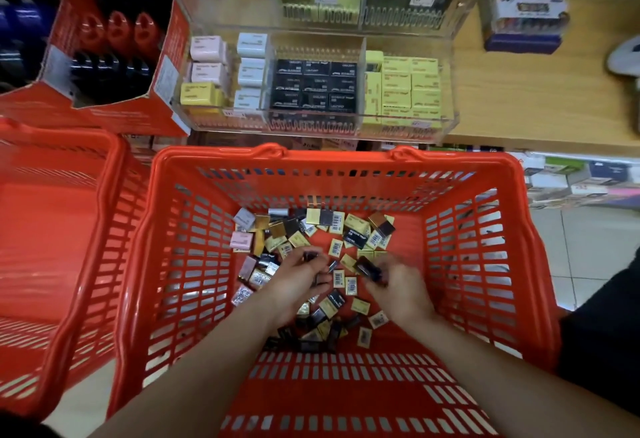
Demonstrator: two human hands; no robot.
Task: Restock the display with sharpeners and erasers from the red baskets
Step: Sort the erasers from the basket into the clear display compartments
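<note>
Erasers [349, 229] sit loose across the floor of the red basket [346, 160]. Left hand [298, 281] and right hand [398, 285] each curl round a dark one. Light, stiff little blocks, I reckon; pinch them by the sides.

Wooden shelf [519, 108] carries a clear acrylic display [408, 126] of boxed erasers. Left of the display stands a red cardboard carton [166, 56]; right of it, a boxed set [526, 22]. Below the display, a red basket [346, 157] holds loose small boxes [353, 223].
</note>
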